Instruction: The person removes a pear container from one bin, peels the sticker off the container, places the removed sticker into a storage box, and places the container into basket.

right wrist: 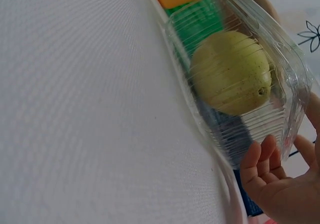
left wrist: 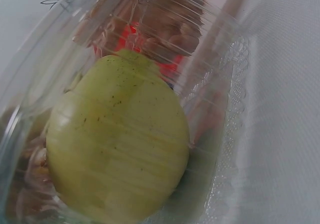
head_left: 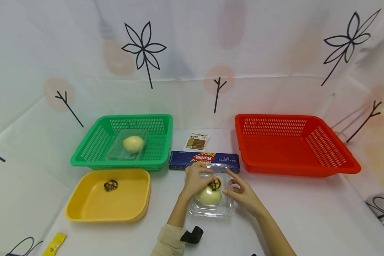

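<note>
A clear plastic box (head_left: 212, 209) holds a round pale-green fruit (left wrist: 120, 139) with small brown specks. A round dark label with colourful print (head_left: 215, 184) shows at its top, above the fruit. My left hand (head_left: 196, 180) grips the box from its far left side, thumb on the lid beside the label. On the right side, my right hand (head_left: 244, 197) holds the box by its edge, with thumb and forefinger spread along it. The right wrist view shows the other fingers (right wrist: 257, 166) curled near a corner of the box.
Behind the box lie a blue spaghetti box (head_left: 182, 159) and a small brown-and-white packet (head_left: 196, 141). A green basket (head_left: 161, 142) with another boxed fruit and a yellow tray (head_left: 115, 206) holding a dark label stand left. A red basket (head_left: 275, 142) stands right; a yellow packet (head_left: 55, 243) lies front left.
</note>
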Available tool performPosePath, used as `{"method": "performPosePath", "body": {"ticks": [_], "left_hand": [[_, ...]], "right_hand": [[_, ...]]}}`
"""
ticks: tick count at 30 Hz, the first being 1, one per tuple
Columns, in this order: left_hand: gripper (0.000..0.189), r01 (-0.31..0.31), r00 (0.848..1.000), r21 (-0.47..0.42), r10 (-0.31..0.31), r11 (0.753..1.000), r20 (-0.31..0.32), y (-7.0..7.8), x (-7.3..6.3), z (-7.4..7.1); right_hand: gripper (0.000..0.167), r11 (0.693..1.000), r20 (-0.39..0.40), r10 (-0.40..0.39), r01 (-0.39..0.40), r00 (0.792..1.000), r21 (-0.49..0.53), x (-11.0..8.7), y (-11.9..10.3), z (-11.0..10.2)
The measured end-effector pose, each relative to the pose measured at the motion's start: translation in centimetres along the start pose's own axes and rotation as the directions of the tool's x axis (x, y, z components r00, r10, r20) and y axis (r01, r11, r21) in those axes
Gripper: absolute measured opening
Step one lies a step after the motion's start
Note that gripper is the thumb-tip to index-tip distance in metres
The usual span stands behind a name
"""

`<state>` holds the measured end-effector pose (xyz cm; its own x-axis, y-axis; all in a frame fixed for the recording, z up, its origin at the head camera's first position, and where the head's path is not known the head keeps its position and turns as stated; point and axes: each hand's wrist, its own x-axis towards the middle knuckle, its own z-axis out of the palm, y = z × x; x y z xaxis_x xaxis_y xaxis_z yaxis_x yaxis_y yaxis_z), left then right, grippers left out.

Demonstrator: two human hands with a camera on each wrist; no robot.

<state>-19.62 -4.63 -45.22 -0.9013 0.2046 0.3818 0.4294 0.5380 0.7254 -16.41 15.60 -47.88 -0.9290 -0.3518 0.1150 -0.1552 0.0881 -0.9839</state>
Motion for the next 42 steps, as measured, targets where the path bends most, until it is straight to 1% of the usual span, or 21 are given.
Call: {"method": "performPosePath", "body": {"ticks": [5, 10, 14, 17, 20, 23, 27, 29, 32, 35, 37, 38, 40, 42], "left_hand": [[0.013, 0.0, 1.0, 0.026, 0.0, 1.0, 0.004, -0.1, 0.0, 0.1], [0.02, 0.01, 0.999, 0.035, -0.011, 0.999, 0.038, 0.0, 0.2, -0.1], [0.03, 0.026, 0.996, 0.089, -0.034, 0.996, 0.086, 0.3, 0.5, -0.2], [0.033, 0.041, 0.99, 0.154, -0.061, 0.987, 0.127, 0.6, 0.7, -0.3], [0.03, 0.056, 0.985, 0.205, -0.088, 0.977, 0.149, 1.1, 0.8, -0.3], [0.024, 0.067, 0.984, 0.23, -0.103, 0.971, 0.149, 1.4, 0.8, -0.3], [0.016, 0.073, 0.985, 0.224, -0.106, 0.972, 0.138, 1.4, 0.9, -0.2], [0.014, 0.071, 0.987, 0.206, -0.098, 0.976, 0.124, 1.2, 0.8, -0.1], [0.014, 0.064, 0.993, 0.145, -0.077, 0.987, 0.088, 0.8, 0.6, 0.0], [0.016, 0.035, 0.999, 0.065, -0.037, 0.997, 0.018, 0.3, 0.0, 0.1], [0.017, -0.004, 0.999, 0.021, 0.005, 1.0, -0.045, 0.1, -0.4, 0.2], [0.017, -0.032, 0.996, 0.005, 0.033, 0.999, -0.078, -0.1, -0.5, 0.2], [0.018, -0.093, 0.985, -0.015, 0.09, 0.996, -0.146, -0.2, -0.8, 0.2], [0.018, -0.137, 0.97, 0.012, 0.136, 0.991, -0.201, -0.4, -1.1, 0.3]], "right_hand": [[0.071, 1.0, -0.003, -0.005, 0.005, 1.0, 0.004, 0.0, -0.1, 0.1], [0.071, 1.0, -0.011, 0.003, -0.003, 1.0, 0.009, 0.0, -0.4, 0.1], [0.071, 1.0, -0.012, 0.02, -0.02, 1.0, 0.007, -0.1, -0.5, 0.1], [0.07, 1.0, -0.011, 0.03, -0.029, 1.0, 0.006, -0.1, -0.5, 0.0], [0.07, 1.0, -0.01, 0.032, -0.031, 0.999, 0.002, -0.1, -0.4, 0.1], [0.069, 1.0, -0.013, 0.029, -0.03, 0.999, -0.006, -0.1, -0.2, 0.1], [0.069, 0.999, -0.017, 0.029, -0.029, 0.999, -0.013, -0.1, -0.2, 0.1], [0.07, 1.0, -0.014, 0.028, -0.028, 1.0, -0.008, -0.1, -0.2, 0.1], [0.07, 1.0, -0.012, 0.019, -0.019, 1.0, 0.003, -0.1, -0.1, 0.1], [0.07, 1.0, -0.017, 0.009, -0.009, 1.0, 0.002, -0.1, -0.1, 0.2], [0.07, 1.0, -0.023, 0.002, -0.002, 1.0, -0.001, -0.2, -0.2, 0.2], [0.07, 1.0, -0.026, 0.0, 0.0, 1.0, -0.003, -0.2, -0.2, 0.3], [0.07, 1.0, -0.029, -0.004, 0.004, 1.0, -0.003, -0.2, -0.3, 0.3], [0.07, 1.0, -0.031, -0.008, 0.008, 0.999, -0.002, -0.3, -0.4, 0.3]]}}
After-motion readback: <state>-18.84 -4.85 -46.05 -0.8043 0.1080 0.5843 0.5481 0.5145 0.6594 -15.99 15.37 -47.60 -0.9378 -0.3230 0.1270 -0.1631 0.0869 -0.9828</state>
